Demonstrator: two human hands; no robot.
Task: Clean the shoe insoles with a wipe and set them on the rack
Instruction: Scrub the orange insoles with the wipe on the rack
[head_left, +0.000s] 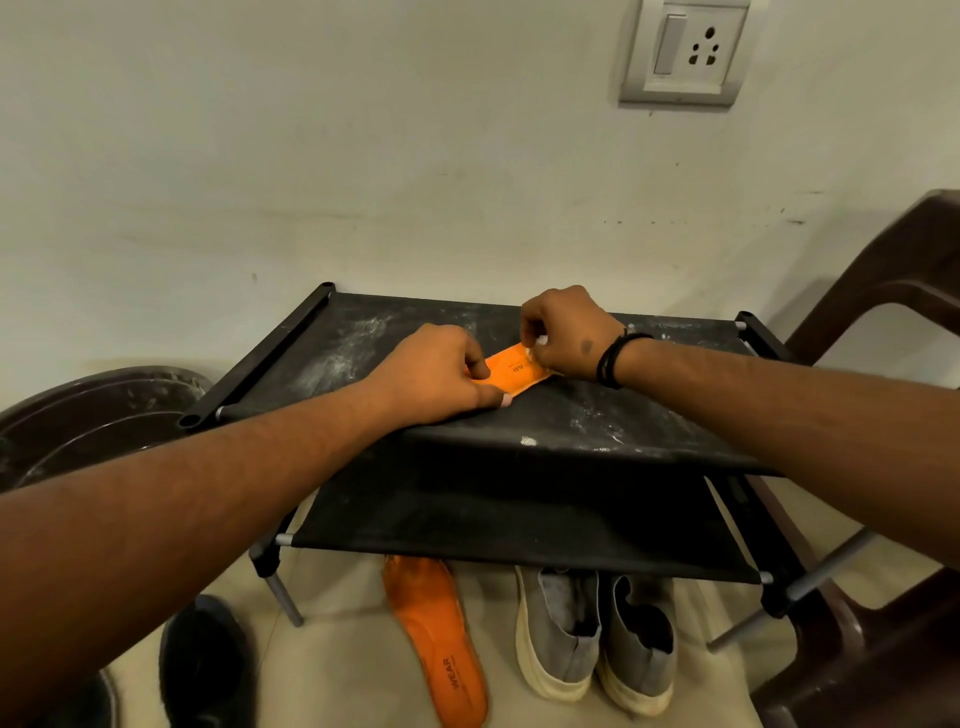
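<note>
Head view shows both hands working on one orange insole (511, 375) that lies on the rack's (597, 421) dusty top shelf, between the two hands. The left hand (439, 375) has its fingers curled down onto the near-left end of the insole, pinning it to the fabric. The right hand (563, 332) pinches something small and white at the far-right end, which I take to be the wipe (537, 343), though too little shows to be sure.

The insole's long axis runs on a diagonal, from the left hand up and away to the right hand. Both ends are covered, so I cannot tell toe from heel.

The risks, as I judge them:
- The shelf is streaked with white dust, so the underside could pick up dirt as the top is cleaned.
- The fabric shelf sags, and hard pressing could make the insole slide or buckle under the left hand.
- A stroke toward the front edge could push it off.

The second insole (441, 639) lies on the floor below the hands, beside the grey shoes (597, 634), and its long axis runs toward the person.
</note>
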